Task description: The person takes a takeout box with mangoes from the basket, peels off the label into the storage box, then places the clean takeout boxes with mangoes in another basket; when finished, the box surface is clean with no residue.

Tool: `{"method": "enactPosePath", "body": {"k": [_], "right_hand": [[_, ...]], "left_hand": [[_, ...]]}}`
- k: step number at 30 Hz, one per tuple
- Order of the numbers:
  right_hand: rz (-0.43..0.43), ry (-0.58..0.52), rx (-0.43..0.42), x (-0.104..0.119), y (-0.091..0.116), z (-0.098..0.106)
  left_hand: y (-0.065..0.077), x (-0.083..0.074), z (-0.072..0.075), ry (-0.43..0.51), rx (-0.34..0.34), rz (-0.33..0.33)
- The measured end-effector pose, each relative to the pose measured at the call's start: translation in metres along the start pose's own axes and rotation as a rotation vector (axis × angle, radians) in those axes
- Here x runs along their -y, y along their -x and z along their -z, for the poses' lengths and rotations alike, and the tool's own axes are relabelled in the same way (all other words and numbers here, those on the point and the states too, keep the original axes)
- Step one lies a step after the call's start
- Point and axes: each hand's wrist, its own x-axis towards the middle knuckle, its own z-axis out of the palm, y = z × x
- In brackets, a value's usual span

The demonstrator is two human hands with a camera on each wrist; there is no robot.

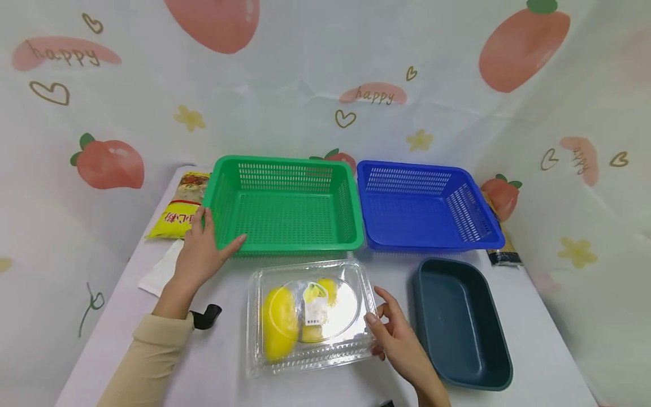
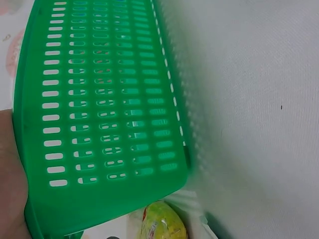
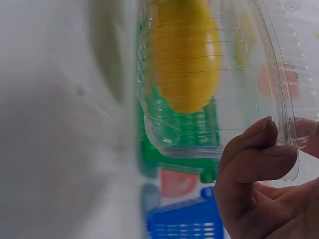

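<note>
My right hand (image 1: 399, 339) pinches the right edge of a clear plastic clamshell box (image 1: 330, 362), thumb on one side of its flange and fingers on the other. In the right wrist view the fingers (image 3: 249, 164) bend at that rim. Inside the box lie yellow mangoes (image 1: 281, 325), partly under a white label on the lid. My left hand (image 1: 200, 254) rests at the near left corner of a green plastic basket (image 1: 285, 247), thumb spread over the front rim and fingers stretched along the left side. The left wrist view shows that hand against the basket's rim.
A blue basket (image 1: 427, 243) stands right of the green one. A dark teal tub (image 1: 460, 322) sits front right. At the back left lies a yellow food packet (image 1: 178, 217), with white paper (image 1: 161, 271) near it. Another packet (image 1: 504, 257) lies behind the blue basket's right end.
</note>
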Motion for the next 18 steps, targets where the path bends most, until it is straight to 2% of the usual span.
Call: {"method": "enactPosePath", "body": {"k": [5, 13, 15, 18], "right_hand": [[-0.015, 0.006, -0.010, -0.016, -0.005, -0.009], [-0.043, -0.011, -0.033, -0.025, -0.010, -0.016], [-0.044, 0.000, -0.041, -0.027, -0.010, -0.018], [-0.056, 0.007, -0.051, -0.029, -0.009, -0.020]], "left_hand": [[-0.002, -0.002, 0.000, -0.002, 0.001, 0.001], [-0.003, -0.003, 0.001, -0.005, 0.002, 0.012], [-0.001, -0.002, -0.001, -0.001, -0.029, 0.010], [0.009, -0.007, -0.005, 0.035, -0.141, 0.002]]}}
